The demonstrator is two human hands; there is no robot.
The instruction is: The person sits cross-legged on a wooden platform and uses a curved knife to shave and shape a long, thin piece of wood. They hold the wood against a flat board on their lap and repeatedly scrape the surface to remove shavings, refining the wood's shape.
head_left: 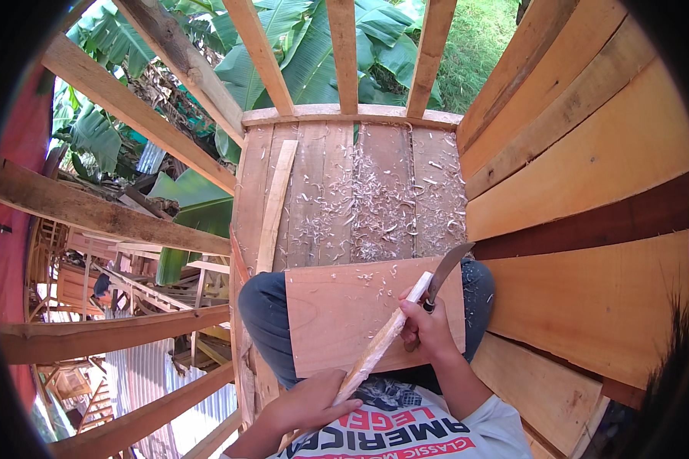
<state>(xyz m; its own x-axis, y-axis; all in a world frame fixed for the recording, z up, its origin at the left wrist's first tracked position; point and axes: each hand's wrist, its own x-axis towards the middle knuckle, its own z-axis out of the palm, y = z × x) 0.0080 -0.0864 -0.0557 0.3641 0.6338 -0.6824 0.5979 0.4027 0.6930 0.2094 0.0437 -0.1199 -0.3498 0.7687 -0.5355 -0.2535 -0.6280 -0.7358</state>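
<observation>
A pale, partly whittled wooden stick [378,341] slants across my lap, its far end up and to the right. My left hand [314,399] is closed around its near end, close to my shirt. In my right hand [428,327] is a knife [446,271] with a dark curved blade pointing away and to the right. The blade lies beside the stick's far end; I cannot tell whether its edge touches the wood. My right thumb rests close to the stick. Beneath both, a flat wooden board [331,306] lies across my crossed legs, with a few shavings on it.
Curled shavings [383,199] litter the plank floor [306,183] ahead. A loose wooden strip [277,200] lies along the floor's left side. Wooden slats [115,336] form railings left and ahead, with banana leaves [306,61] beyond. A plank wall [589,291] rises close on the right.
</observation>
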